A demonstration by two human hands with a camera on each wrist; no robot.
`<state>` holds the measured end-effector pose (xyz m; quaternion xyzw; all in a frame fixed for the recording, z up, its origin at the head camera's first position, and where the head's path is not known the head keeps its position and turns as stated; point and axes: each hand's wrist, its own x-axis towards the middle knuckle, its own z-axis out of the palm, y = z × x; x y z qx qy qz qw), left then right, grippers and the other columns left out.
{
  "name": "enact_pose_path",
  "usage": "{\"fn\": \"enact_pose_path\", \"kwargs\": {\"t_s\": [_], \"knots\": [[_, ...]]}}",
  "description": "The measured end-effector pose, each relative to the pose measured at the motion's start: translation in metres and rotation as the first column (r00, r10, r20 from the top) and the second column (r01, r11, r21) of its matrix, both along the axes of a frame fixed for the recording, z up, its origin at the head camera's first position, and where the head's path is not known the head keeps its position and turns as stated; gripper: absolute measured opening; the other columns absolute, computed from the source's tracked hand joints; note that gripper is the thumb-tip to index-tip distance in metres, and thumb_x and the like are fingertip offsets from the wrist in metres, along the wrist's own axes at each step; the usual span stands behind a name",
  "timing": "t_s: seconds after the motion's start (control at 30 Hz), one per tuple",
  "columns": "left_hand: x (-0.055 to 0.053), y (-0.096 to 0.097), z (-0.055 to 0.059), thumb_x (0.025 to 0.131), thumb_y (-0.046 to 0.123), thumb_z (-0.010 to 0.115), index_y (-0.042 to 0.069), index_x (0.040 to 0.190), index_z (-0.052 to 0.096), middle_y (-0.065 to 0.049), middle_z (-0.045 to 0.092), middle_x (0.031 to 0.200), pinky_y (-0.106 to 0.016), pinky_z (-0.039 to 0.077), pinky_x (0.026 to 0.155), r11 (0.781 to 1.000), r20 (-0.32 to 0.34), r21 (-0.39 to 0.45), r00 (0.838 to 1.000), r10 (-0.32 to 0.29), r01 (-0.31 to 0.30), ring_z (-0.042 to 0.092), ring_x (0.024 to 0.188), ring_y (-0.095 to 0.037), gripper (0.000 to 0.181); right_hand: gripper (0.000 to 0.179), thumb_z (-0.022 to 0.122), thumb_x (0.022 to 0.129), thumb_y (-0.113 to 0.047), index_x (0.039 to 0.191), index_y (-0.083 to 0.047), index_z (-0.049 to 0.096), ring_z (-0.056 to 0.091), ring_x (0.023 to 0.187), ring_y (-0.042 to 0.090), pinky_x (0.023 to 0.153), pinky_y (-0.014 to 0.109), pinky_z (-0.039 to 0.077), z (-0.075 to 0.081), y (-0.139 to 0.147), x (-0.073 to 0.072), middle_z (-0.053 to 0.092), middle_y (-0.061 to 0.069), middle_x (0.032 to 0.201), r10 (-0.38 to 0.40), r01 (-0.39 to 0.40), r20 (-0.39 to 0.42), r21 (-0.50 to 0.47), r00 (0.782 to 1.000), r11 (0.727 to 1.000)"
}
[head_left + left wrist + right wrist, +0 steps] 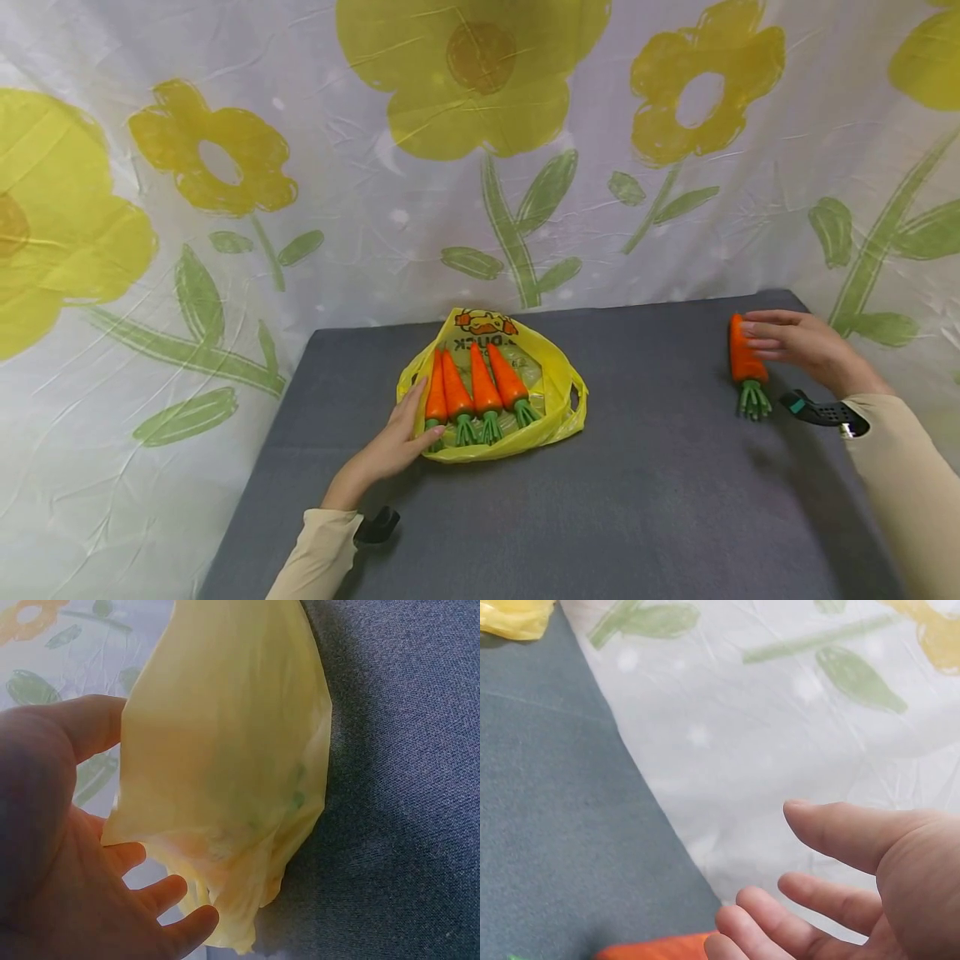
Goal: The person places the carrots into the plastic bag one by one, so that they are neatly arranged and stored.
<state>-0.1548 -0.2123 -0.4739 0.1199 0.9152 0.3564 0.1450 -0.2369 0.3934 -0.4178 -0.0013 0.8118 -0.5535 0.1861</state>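
Observation:
A yellow plastic bag (561,371) with a duck print lies with its mouth spread on the dark table. Several orange toy carrots (483,385) lie side by side in it, their green tops toward the front. My left hand (393,437) holds the bag's left rim, thumb on the inner side, as the left wrist view shows. Over at the far right, another carrot (742,360) rests on the table. The right hand (806,346) reaches over it from the right, fingers extended at its upper part. In the right wrist view, its thumb and fingers (761,922) stand apart.
A dark grey cloth covers the table (637,500). A pale sheet (360,233) printed with yellow flowers hangs behind and beside it. Each wrist carries a black strap, the right one (825,412) near the lone carrot's green top.

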Motion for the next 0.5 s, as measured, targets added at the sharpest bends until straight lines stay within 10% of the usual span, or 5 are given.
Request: {"fn": "enact_pose_path", "kwargs": {"t_s": [0.5], "knots": [[0.0, -0.001, -0.001, 0.101, 0.039, 0.056, 0.018, 0.16, -0.007, -0.017, -0.006, 0.167, -0.069, 0.011, 0.118, 1.0, -0.004, 0.006, 1.0, -0.001, 0.001, -0.002, 0.154, -0.044, 0.089, 0.076, 0.049, 0.104, -0.036, 0.151, 0.015, 0.017, 0.061, 0.086, -0.013, 0.079, 0.016, 0.055, -0.011, 0.015, -0.003, 0.053, -0.042, 0.089, -0.029, 0.025, 0.031, 0.105, 0.999, 0.994]]}}
